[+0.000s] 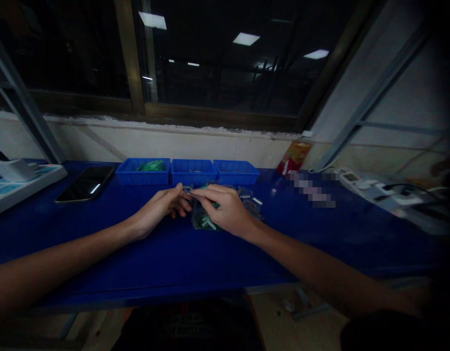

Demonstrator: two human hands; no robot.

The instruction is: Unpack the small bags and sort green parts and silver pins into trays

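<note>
Above the blue table, my left hand [165,204] pinches a small, shiny, light-coloured piece [187,188] between thumb and forefinger, its other fingers loosely curled. From the other side, my right hand [226,208] meets it with thumb and forefinger closed on the same piece; its exact kind is too small to make out. Under my right hand lies a clear plastic bag [206,223] with several pale green stick-like pieces, partly hidden by the hand. More clear bags with small light parts [257,200] lie just to the right.
Behind my hands stand three blue bins: the left bin [124,176] holding green plastic, the middle bin [193,179] and the right bin [237,178]. A phone [85,184] and a power strip [23,187] lie left. A red-labelled bottle [295,155] and cables [396,187] are right.
</note>
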